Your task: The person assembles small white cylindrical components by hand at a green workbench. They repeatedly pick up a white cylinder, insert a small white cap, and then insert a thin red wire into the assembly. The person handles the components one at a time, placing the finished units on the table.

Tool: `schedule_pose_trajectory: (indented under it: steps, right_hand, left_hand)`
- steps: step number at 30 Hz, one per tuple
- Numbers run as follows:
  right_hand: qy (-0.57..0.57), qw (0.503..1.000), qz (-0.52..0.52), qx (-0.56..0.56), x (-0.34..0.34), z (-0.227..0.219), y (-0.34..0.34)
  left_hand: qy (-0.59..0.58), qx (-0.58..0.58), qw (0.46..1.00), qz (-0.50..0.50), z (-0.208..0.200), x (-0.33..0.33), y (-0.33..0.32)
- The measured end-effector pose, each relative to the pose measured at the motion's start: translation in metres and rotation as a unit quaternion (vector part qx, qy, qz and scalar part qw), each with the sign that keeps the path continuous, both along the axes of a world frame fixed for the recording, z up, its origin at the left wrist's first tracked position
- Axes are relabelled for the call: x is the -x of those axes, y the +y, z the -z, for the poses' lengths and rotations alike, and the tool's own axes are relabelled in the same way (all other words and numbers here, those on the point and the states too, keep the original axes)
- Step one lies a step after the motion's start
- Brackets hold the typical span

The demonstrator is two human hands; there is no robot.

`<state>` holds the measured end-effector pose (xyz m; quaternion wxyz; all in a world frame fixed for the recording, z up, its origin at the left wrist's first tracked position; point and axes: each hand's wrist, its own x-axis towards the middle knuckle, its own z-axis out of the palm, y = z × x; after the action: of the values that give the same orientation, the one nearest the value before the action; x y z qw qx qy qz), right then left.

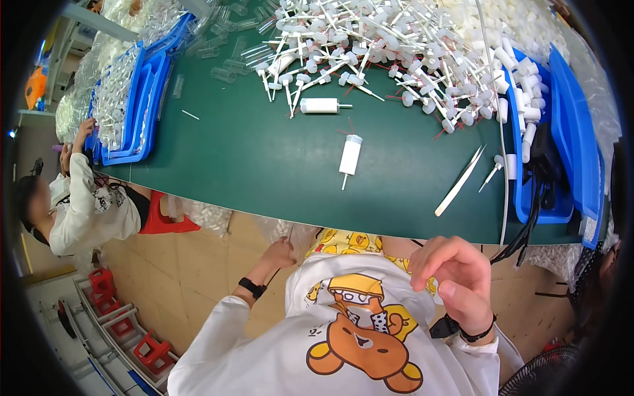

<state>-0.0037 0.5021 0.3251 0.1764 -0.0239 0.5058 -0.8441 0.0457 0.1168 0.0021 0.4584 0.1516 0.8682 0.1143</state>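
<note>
Central white cylinder (350, 156), lying on the green tabletop (264, 175) at the middle of the frame. Its long axis runs nearly up and down the picture, leaning a little; the thin stem leaves the lower end and points toward the bottom edge, slightly left, while the greyish capped end, with fine red strands, points upward. A second cylinder (320, 105), just above and to the left, lies crosswise, its stem pointing right. For sound handling, the broad body would seem the best place to grip, leaving stem and strands unbent; the fine points of the tweezers (457, 187) would suit the strands better than fingertips. The tweezers lie right of centre, slanting, tips toward the upper right and broad end toward the lower left. A small stemmed part (492, 173) lies beside them, near the pale cable (505, 211). Below the table edge, the right hand (456, 274) is raised and holds nothing visible, its fingers curved and thumb apart from them. The left hand (280, 253), lower centre, is near a clear plastic bag (287, 231); whether its fingers are clamped on anything cannot be told. Upper centre: a heap of stemmed parts (396, 53).
</note>
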Motion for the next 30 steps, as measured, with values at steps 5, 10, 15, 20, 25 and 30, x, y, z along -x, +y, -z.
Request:
schedule_pose_trajectory:
  steps: [5, 10, 15, 20, 25, 30]
  right_hand:
    - [0.004, 1.0, 0.001, -0.004, 0.0, -0.002, 0.002]
    - [0.0, 1.0, -0.011, 0.0, 0.0, -0.001, 0.001]
    - [-0.008, 1.0, -0.004, -0.009, 0.0, -0.003, 0.003]
    - [0.008, 1.0, -0.003, -0.02, 0.002, -0.002, 0.005]
    - [0.001, 0.994, 0.013, -0.104, 0.007, -0.011, 0.014]
    - [0.095, 0.896, -0.025, -0.433, 0.028, -0.025, 0.027]
  left_hand:
    - [0.074, -0.158, 0.902, -0.394, 0.036, 0.031, 0.012]
    - [0.06, -0.184, 0.953, -0.233, 0.032, 0.053, 0.087]
    - [-0.131, -0.281, 0.89, -0.333, -0.003, 0.071, 0.106]
    - [-0.153, -0.293, 0.865, -0.379, -0.015, 0.063, 0.1]
    - [0.048, -0.07, 0.986, -0.142, -0.109, 0.076, 0.081]
    - [-0.061, -0.275, 0.959, -0.029, -0.266, 0.101, 0.087]
